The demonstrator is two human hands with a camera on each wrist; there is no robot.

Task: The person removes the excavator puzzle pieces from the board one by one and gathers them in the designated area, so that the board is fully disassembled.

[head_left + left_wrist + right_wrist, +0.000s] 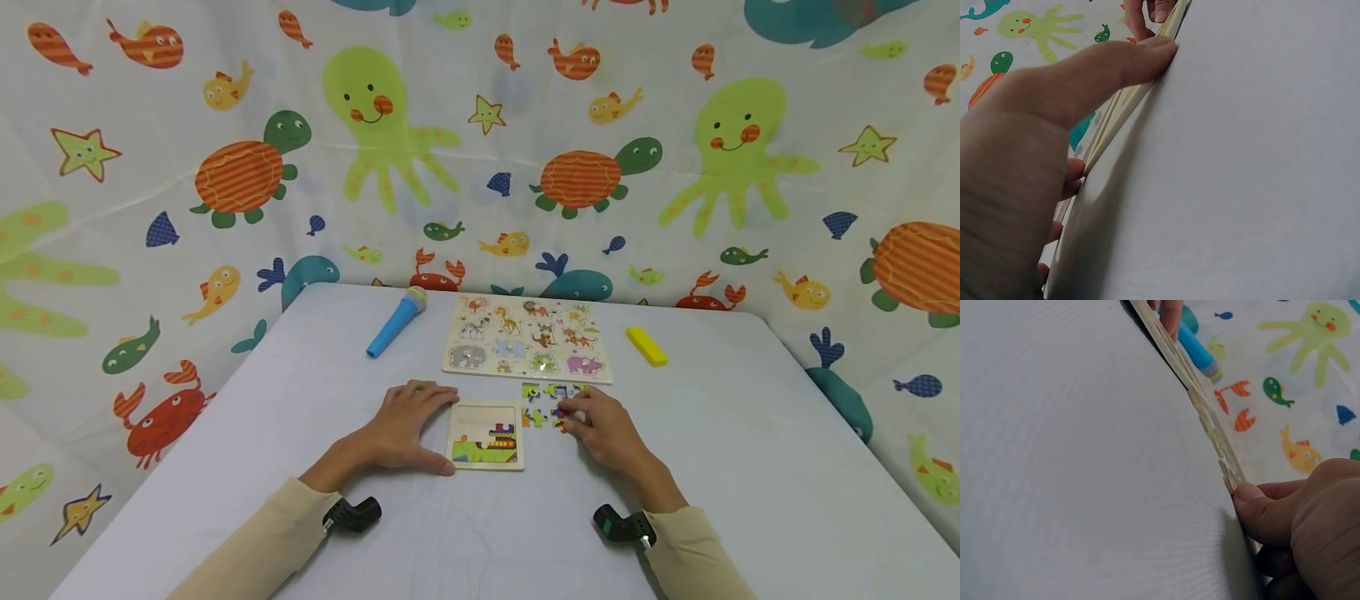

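A small square wooden puzzle board lies in front, its lower part filled with green, purple and red pieces. My left hand is spread along its left side, thumb at the near corner and a fingertip at the far one; the left wrist view shows the thumb on the board's edge. Loose pieces lie flat to the right of the board. My right hand pinches one of the rightmost pieces between thumb and fingers, partly covering it. In the right wrist view, the thumb is at the end of the row of pieces.
Behind the loose pieces lies a larger animal puzzle board. A blue toy microphone is at the back left, a yellow block at the back right. A patterned cloth hangs behind the white table.
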